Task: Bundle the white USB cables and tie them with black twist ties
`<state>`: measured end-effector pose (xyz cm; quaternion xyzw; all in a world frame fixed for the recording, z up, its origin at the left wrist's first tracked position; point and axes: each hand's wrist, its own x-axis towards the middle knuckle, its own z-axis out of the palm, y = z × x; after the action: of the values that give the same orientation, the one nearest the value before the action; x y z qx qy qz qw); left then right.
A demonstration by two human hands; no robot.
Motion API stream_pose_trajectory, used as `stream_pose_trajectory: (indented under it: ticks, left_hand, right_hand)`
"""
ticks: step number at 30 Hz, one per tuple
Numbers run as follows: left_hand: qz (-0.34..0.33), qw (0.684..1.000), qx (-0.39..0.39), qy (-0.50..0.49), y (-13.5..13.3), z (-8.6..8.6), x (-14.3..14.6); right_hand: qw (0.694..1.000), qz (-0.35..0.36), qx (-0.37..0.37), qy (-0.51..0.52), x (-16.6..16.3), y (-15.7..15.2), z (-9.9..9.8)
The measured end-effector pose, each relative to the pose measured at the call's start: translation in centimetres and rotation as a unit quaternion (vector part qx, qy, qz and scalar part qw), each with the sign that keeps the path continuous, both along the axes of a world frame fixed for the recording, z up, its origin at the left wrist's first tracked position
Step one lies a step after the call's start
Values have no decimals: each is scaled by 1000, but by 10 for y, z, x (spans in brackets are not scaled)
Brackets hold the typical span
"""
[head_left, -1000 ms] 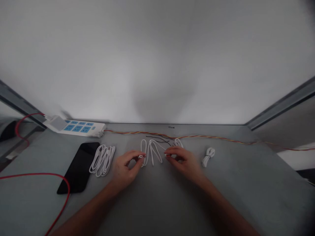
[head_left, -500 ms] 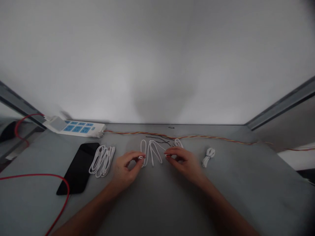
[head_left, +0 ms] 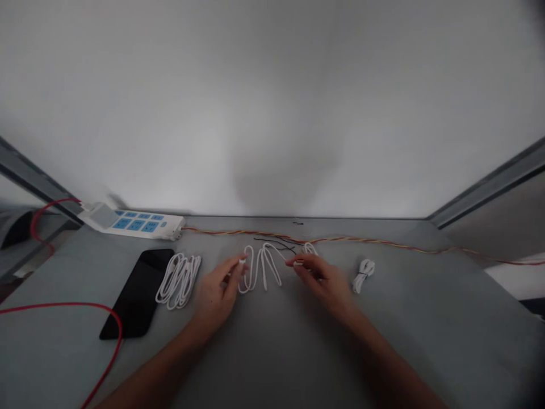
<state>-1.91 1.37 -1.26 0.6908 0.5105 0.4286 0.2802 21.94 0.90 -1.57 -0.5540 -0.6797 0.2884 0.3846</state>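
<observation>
Left hand [head_left: 216,295] and right hand [head_left: 324,281] each pinch one end of the loose cable [head_left: 260,267], right of the phone [head_left: 138,292]. One coil [head_left: 179,278] lies beside the phone, a tied bundle [head_left: 363,274] farther right; this cable is judged not yet folded.

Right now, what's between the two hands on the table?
Head view: the looped white cable zigzags on the table between left hand and right hand; each hand pinches one end.

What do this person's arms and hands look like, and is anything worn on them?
Both forearms come in bare from the bottom edge of the picture: no sleeves show on either one. The left hand and the right hand wear no gloves, and no watch, ring or bracelet can be seen on them. The picture is dim and soft, so fine details such as the nails cannot be told.
</observation>
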Motion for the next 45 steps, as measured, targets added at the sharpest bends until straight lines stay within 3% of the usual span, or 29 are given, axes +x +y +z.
stream_pose_trajectory:
  ticks: [4, 9, 15, 19, 25, 32, 39, 45]
  left_hand:
    - [22, 998, -53, 14, 4, -3, -3]
    - [-2, 991, -86, 105, 9, -8, -6]
    - [-21, 971, -165, 170, 8, -3, -5]
    - [-21, 960, -175, 217, 4, 6, -3]
    - [-5, 948, -162, 274, -5, 11, 5]
    - [13, 966, -145, 213, -15, 9, 16]
    - [-21, 966, -259, 8, -18, 8, 22]
    - [16, 972, -236, 5, -17, -2, 26]
  right_hand:
    - [1000, -30, 8, -1, 0, 1, 0]
    - [998, -30, -55, 22, -7, 0, -4]
    - [994, -54, -92, -28, -9, 0, -8]
    - [987, -58, -142, -52, -11, -2, -1]
    - [990, -46, -124, -53, -21, -11, -6]
    - [984, -20, -172, -34, -29, -14, -8]
    - [979, 19, -195, 48, -32, -15, -13]
    - [977, -7, -205, 48, -35, -15, -15]
